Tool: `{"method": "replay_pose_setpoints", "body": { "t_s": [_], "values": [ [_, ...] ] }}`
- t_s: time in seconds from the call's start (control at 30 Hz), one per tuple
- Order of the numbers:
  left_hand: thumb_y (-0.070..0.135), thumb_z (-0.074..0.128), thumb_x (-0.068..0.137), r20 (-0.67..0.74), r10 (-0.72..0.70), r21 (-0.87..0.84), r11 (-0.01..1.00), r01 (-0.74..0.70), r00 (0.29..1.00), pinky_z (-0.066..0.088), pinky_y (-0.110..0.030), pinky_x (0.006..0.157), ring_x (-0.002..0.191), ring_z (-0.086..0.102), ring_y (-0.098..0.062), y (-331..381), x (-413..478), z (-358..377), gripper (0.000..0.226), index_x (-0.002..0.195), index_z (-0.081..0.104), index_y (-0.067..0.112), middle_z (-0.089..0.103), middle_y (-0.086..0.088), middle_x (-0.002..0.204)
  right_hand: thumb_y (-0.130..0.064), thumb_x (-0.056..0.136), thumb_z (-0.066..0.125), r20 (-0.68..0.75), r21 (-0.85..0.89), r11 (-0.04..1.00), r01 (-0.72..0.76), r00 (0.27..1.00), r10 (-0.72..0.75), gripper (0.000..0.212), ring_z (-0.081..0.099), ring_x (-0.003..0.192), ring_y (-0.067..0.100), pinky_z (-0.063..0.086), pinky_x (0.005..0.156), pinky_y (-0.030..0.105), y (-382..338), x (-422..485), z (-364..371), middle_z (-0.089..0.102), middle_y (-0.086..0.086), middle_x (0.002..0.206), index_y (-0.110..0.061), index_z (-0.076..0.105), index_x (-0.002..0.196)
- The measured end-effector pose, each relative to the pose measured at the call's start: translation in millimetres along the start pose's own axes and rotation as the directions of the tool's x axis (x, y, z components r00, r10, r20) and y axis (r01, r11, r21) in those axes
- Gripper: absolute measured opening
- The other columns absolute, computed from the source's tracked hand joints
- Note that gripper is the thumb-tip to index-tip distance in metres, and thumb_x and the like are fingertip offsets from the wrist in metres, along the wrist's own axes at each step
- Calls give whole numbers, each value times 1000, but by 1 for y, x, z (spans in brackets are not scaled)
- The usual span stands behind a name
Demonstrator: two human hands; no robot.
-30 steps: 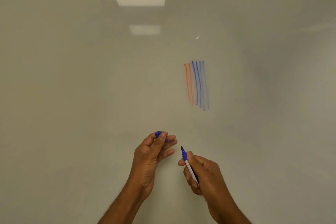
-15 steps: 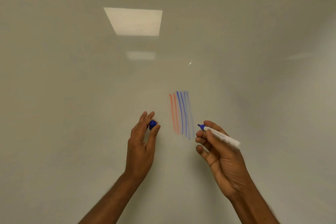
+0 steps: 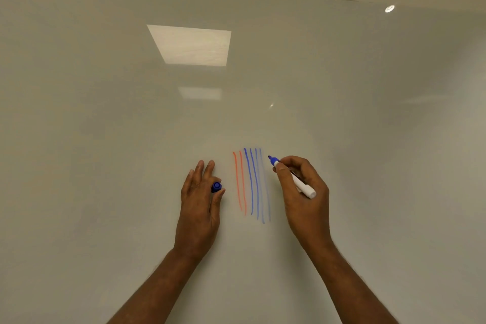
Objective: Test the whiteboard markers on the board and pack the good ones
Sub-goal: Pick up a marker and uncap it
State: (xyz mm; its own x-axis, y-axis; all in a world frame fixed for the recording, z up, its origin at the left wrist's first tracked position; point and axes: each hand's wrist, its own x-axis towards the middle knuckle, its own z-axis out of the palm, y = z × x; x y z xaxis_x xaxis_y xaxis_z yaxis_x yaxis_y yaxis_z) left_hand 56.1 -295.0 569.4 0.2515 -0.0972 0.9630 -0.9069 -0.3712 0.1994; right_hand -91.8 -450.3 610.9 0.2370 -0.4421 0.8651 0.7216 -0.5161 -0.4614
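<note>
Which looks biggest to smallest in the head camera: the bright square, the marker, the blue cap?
1. bright square
2. marker
3. blue cap
The square is only a reflection, so its real size is unsure.

- Board [image 3: 105, 139]: plain pale grey-white, glossy; a brighter white rectangle is reflected above the fingers.
- Orange-red strokes [image 3: 238, 184]: two parallel lines, just right of the fingers of the left hand [image 3: 200, 205].
- Blue strokes [image 3: 250, 181]: four parallel lines, darkest beside the orange-red pair, paling towards the fingers of the right hand [image 3: 305, 192].
- Marker [image 3: 302, 186]: white barrel with dark print; blue collar and tip beyond the right fingertips.
- Cap [image 3: 216, 187]: solid blue, between left thumb and forefinger.
</note>
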Motion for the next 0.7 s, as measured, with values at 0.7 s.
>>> {"method": "replay_pose_setpoints", "body": {
  "t_s": [0.7],
  "values": [
    [27, 43, 106, -92, 185, 182, 969, -166, 978, 17, -35, 127, 155, 23, -17, -2, 1, 7, 45, 135, 57, -4, 39, -6, 160, -18, 89, 73, -25, -177, 984, 1, 1000, -6, 19, 68, 96, 10, 52, 81, 21, 65, -74, -22, 70, -14, 98, -30, 73, 103]
  ]
}}
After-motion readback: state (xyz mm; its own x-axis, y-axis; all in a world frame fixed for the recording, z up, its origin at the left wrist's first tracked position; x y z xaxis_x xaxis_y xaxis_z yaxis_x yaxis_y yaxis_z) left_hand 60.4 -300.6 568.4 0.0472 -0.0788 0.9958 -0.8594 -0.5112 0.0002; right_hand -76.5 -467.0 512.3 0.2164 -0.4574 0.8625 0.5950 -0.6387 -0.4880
